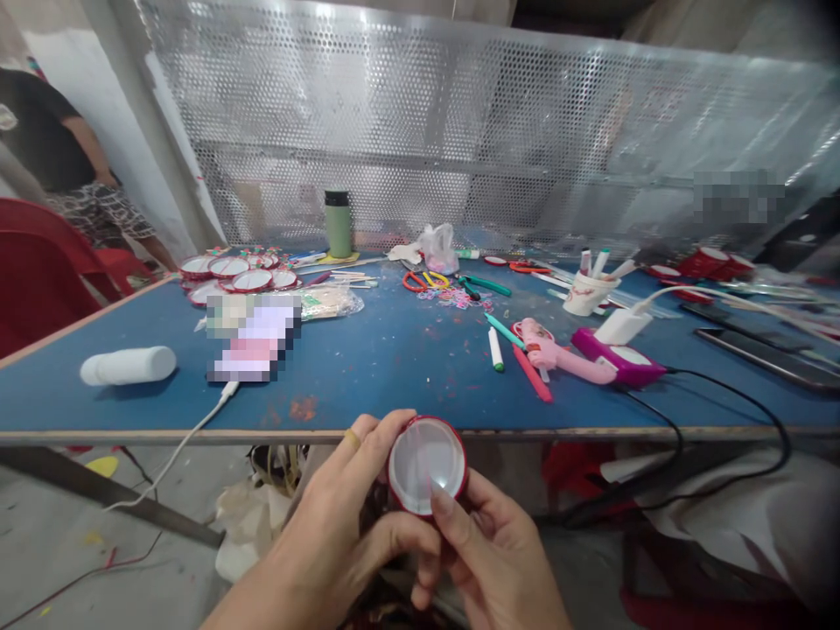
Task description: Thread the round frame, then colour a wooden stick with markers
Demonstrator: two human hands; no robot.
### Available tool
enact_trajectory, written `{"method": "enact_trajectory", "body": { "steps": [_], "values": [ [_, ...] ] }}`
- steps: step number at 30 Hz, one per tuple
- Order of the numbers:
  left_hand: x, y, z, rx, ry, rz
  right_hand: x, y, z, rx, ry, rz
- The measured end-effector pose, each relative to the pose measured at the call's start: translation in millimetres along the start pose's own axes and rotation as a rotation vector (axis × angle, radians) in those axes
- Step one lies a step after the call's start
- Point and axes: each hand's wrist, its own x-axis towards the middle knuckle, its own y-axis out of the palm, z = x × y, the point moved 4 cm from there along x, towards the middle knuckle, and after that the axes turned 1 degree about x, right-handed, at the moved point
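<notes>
In the head view, the left hand (347,490) curls round the left side of a red-rimmed disc (418,459) at the near edge of the bench (387,376); the right hand (495,542) grips its lower right, thumb on its face.

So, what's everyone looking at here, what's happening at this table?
A person holds a round, red-rimmed disc in both hands, in front of the blue table. The left hand grips its side; the right hand has its thumb over the lower face. Similar red-rimmed discs sit piled at the table's back left.
</notes>
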Motion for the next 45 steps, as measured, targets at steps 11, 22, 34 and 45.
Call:
{"method": "enact_trajectory", "body": {
  "steps": [11, 22, 34, 45],
  "values": [
    [1.8, 24.6, 11.5, -0.762, -0.658, 0.074, -2.2, 4.4, 6.7, -0.061, -0.032, 0.027],
    [2.2, 27.2, 13.1, -0.687, -0.682, -0.067, -8.4, 6.3, 7.9, 0.050, -0.067, 0.002],
    [4.0, 21.0, 3.8, -0.620, -0.694, -0.082, -4.6, 5.0, 0.9, -0.037, -0.097, -0.005],
    [0.0, 26.1, 10.7, -0.736, -0.713, -0.057, -8.8, -10.2, 9.6, -0.016, -0.147, -0.138]
  ]
}}
